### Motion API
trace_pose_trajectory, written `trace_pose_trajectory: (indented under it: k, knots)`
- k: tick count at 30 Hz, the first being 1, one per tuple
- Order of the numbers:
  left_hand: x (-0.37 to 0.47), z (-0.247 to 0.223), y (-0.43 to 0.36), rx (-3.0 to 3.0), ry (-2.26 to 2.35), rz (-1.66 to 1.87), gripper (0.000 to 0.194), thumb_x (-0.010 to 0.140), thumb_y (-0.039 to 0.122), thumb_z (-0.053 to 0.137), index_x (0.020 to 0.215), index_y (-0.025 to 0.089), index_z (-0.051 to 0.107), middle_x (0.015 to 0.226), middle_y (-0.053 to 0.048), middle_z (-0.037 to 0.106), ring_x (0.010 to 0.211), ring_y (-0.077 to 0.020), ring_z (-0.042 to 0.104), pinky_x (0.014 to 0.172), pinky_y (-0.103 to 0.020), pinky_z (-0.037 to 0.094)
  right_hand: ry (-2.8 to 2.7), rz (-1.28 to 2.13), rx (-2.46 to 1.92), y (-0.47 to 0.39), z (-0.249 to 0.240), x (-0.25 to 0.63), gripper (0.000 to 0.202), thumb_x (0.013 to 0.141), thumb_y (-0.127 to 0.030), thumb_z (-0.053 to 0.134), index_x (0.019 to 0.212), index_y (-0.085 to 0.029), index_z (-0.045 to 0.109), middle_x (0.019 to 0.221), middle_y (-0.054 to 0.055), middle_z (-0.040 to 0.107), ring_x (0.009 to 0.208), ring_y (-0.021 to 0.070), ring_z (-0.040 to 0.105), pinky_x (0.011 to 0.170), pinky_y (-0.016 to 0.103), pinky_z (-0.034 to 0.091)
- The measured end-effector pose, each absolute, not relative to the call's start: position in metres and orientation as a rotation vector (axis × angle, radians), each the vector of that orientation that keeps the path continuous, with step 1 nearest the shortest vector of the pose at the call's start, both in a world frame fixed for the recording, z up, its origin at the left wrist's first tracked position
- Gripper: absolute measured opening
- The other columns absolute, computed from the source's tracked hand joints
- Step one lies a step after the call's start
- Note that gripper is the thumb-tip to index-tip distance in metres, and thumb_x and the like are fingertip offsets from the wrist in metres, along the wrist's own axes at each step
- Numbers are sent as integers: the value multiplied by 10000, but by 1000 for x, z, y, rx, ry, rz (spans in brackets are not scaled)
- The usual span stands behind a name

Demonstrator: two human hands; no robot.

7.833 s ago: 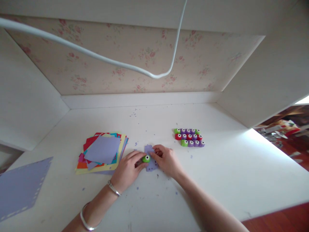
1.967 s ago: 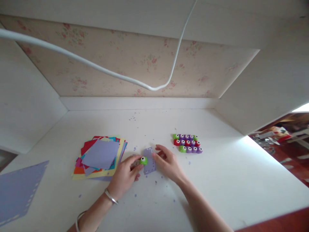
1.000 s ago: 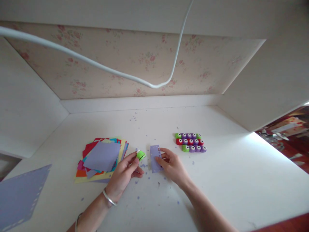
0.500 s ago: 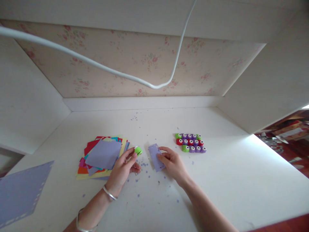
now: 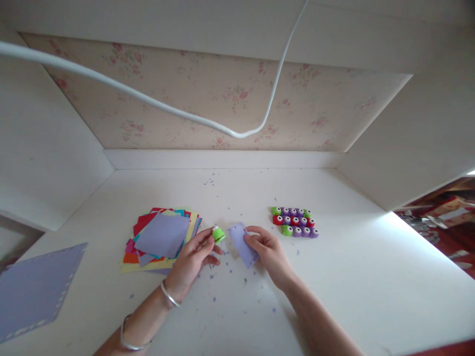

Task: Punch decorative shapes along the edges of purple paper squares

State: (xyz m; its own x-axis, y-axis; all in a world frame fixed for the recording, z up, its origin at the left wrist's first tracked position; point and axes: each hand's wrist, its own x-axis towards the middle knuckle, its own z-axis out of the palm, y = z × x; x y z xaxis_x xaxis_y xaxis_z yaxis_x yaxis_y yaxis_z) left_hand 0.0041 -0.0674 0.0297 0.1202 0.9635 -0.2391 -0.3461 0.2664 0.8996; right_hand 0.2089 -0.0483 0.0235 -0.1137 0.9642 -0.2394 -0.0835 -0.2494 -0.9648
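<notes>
The left hand (image 5: 191, 259) holds a small green paper punch (image 5: 218, 234) lifted just off the table (image 5: 352, 267), thumb and forefinger clamped on its sides, the punch tipped a little so its slot faces toward the right. Just beside it, to its right and not touching it, lies a lavender paper strip (image 5: 242, 243), which the right hand (image 5: 269, 252) pinches at its near end, fingers closed on the paper. The strip's long axis runs slantwise, from far-left to near-right, so its free far end sits closest to the punch while the held end points back toward the right wrist. Along one long edge I can make out a row of small punched holes. The punch is the left hand's alone; the strip is the right hand's alone, with a narrow gap of bare table between them.

Tiny lavender paper bits (image 5: 218, 277) are scattered over the table in front of both hands. To the left of the left hand sits a stack of coloured paper squares (image 5: 161, 237) with a lavender sheet on top. Beyond the right hand, well apart from it, stands a tidy block of small punches (image 5: 294, 222) in green, purple and red. A large lavender sheet (image 5: 35, 289) with punched edges lies at the far left.
</notes>
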Motion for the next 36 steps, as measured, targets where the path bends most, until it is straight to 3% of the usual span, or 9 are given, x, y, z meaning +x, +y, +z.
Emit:
trace_pose_trajectory:
  k: [4,11,15,19,23,25,29,34,36]
  knots:
    - [2,34,-71,848,897,1045,435,810,395,704,1198,205,652,1049,-94,634,967,-234,590,665,-291,545,-1074,1594,-1256,-51,26,209,412,744,-512,702,1015,-204,660,593,-41,539,505,99,427,460,215,266]
    - [2,31,-74,932,811,929,376,855,369,663,1190,199,669,975,-96,651,895,-212,589,644,-274,518,-1262,1566,-1233,-55,27,209,297,821,-465,642,965,-226,742,712,0,644,563,109,468,501,234,311]
    - [2,32,-74,953,821,934,364,855,351,663,1192,212,668,1066,-103,636,933,-221,574,676,-290,530,-1302,1470,-1278,-53,24,210,296,825,-460,639,979,-231,746,818,19,698,687,152,561,598,266,407]
    - [3,34,-75,997,858,948,366,854,371,661,1186,219,674,1267,-119,557,959,-234,585,683,-296,539,-1381,1338,-1281,-51,24,210,284,833,-454,629,964,-232,748,968,44,720,899,214,622,804,336,467]
    - [4,32,-74,1018,857,925,380,851,387,665,1180,198,679,1077,-114,635,894,-219,594,687,-300,537,-1422,1245,-1257,-50,25,209,254,839,-435,629,947,-236,744,1063,65,706,1009,231,620,918,371,451]
    - [4,32,-73,1034,857,899,376,857,389,658,1185,207,677,1069,-107,642,927,-225,586,702,-302,537,-1432,1201,-1237,-50,25,210,235,841,-426,631,934,-240,742,1131,75,682,1039,229,614,924,369,452]
    - [4,35,-74,1109,836,856,326,882,371,630,1176,241,686,1309,-99,537,1027,-237,560,737,-302,537,-1451,1124,-1207,-51,24,211,216,850,-413,629,903,-239,745,1203,85,641,1053,227,606,887,351,470]
    - [5,35,-75,1148,785,860,309,887,361,622,1163,243,693,1350,-104,476,1039,-240,555,726,-300,536,-1295,1172,-1340,-52,24,210,307,825,-469,642,939,-203,746,899,67,725,789,202,640,699,318,500]
    - [6,34,-75,1171,786,852,308,887,364,621,1155,233,697,1311,-112,485,1003,-227,559,706,-290,532,-1253,1161,-1387,-52,24,209,327,820,-476,645,957,-197,748,887,64,732,762,201,640,674,315,500]
